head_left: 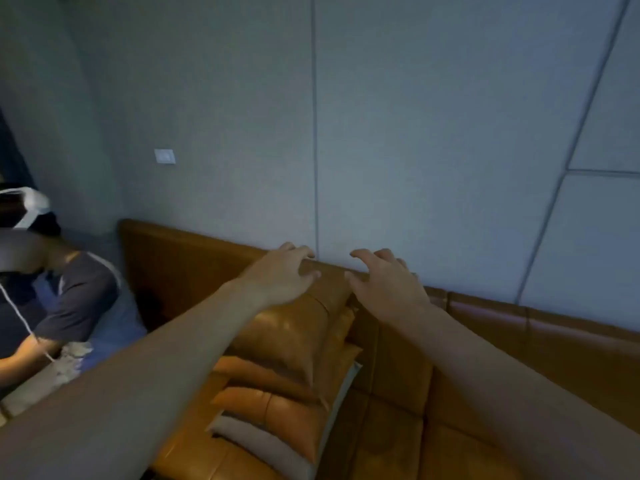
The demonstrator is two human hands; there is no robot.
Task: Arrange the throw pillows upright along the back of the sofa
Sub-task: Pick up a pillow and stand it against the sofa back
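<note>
A stack of throw pillows lies on the tan leather sofa. On top is a tan leather pillow, tilted up against the sofa back. Under it are an orange pillow and a grey pillow, with more edges between them. My left hand rests on the top pillow's upper edge, fingers curled over it. My right hand hovers by the pillow's upper right corner with fingers spread; whether it touches is unclear.
A seated person in a dark shirt is at the left end of the sofa. The grey panelled wall stands directly behind the sofa back. The seat cushion to the right of the stack carries nothing.
</note>
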